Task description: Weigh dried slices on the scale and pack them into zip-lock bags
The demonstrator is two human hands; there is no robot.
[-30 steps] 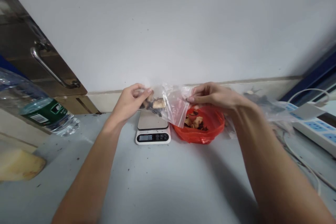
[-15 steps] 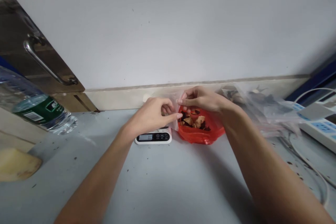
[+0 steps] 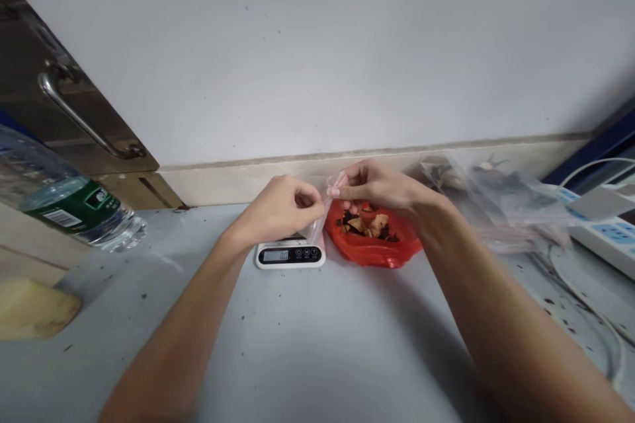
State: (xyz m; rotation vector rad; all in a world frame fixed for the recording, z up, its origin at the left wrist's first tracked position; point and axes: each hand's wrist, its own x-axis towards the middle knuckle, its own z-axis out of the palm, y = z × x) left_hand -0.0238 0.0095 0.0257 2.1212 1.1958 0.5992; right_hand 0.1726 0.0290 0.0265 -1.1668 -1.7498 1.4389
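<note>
One clear bag [image 3: 314, 231], pinched by left hand [image 3: 278, 210] and right hand [image 3: 376, 186], each grip thumb-to-finger, near scale [image 3: 292, 263].

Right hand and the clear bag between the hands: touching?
Touching. The head view shows the right hand pinching the upper edge of the clear bag, with no gap at the grip.

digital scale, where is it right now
In the head view, the digital scale sits on the table just left of the red plastic bag, partly hidden by the left hand.
</note>
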